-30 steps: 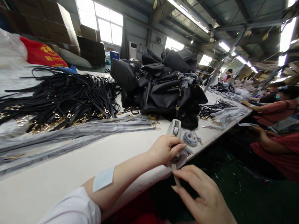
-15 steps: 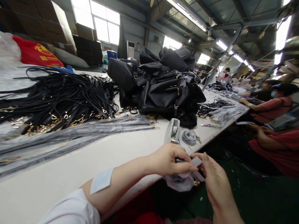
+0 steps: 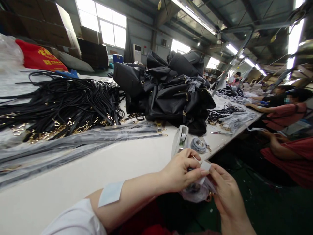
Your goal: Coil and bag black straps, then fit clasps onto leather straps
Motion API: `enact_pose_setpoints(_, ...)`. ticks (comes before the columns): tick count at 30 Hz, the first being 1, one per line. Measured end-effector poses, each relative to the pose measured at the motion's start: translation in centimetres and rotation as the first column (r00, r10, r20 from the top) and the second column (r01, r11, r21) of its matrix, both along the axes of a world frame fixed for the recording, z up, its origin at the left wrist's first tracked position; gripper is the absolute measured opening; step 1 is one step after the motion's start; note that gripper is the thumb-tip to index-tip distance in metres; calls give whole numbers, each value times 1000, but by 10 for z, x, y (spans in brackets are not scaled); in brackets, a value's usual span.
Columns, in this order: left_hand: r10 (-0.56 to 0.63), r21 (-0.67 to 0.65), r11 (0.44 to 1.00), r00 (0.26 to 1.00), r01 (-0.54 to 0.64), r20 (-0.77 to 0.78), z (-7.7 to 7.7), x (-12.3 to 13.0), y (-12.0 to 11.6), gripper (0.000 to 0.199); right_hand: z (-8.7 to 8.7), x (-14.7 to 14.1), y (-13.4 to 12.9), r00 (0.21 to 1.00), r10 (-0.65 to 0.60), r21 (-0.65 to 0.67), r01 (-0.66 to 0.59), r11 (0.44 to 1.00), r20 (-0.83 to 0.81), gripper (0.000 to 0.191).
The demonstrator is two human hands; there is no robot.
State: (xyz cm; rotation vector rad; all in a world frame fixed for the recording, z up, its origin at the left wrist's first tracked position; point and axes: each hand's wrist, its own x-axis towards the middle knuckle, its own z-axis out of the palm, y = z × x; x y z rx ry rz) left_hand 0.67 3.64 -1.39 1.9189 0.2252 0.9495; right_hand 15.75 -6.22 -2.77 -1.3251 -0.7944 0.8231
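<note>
My left hand (image 3: pixel 182 169) is closed around a coiled bag strap (image 3: pixel 195 195) wrapped in clear plastic, just off the table's front edge. A small white sticker-like piece (image 3: pixel 205 165) sits between the fingertips of both hands. My right hand (image 3: pixel 226 187) pinches the plastic-wrapped coil from the other side, its thumb and fingers near the white piece. Below the right fingers a gold clasp (image 3: pixel 210 196) pokes out. Behind my left hand stands a tape dispenser (image 3: pixel 181 137), and beside it lies another wrapped strap coil (image 3: pixel 198 145).
Black straps with gold clasps (image 3: pixel 73 101) heap up at the left, with plastic-sleeved straps (image 3: pixel 85 142) in front. Black handbags (image 3: pixel 171 94) are piled at the back middle. Small scissors (image 3: pixel 217 132) lie right. Co-workers (image 3: pixel 281 114) sit along the table's right side.
Both hands have drawn closer together around the coil, and my left hand has shifted slightly right. The coil has turned a little, its clasp moving right.
</note>
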Motion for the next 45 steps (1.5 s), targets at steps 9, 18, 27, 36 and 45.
enact_pose_setpoints(9, -97, -214, 977, 917, 13, -386, -14, 7, 3, 41, 3, 11, -11, 844, 64, -127, 5, 992, 532, 34)
enact_pose_setpoints(18, 96, 92, 994, 906, -64, -412, 5, -3, -2, 30, 22, -1, -23, 894, 200, -214, -120, 969, 402, 43)
enact_pose_setpoints(27, 157, 186, 980, 870, -77, -468, 15, -7, -5, 25, 15, 7, -21, 924, 179, -251, -96, 963, 337, 35)
enact_pose_setpoints(36, 118, 200, 980, 861, -19, -495, 12, -9, -8, 30, 14, 5, -24, 910, 277, -268, -196, 943, 308, 32)
enact_pose_setpoints(45, -302, -103, 953, 916, 284, -264, 13, -12, 10, 29, 12, 13, -30, 890, 72, -154, -2, 988, 450, 28)
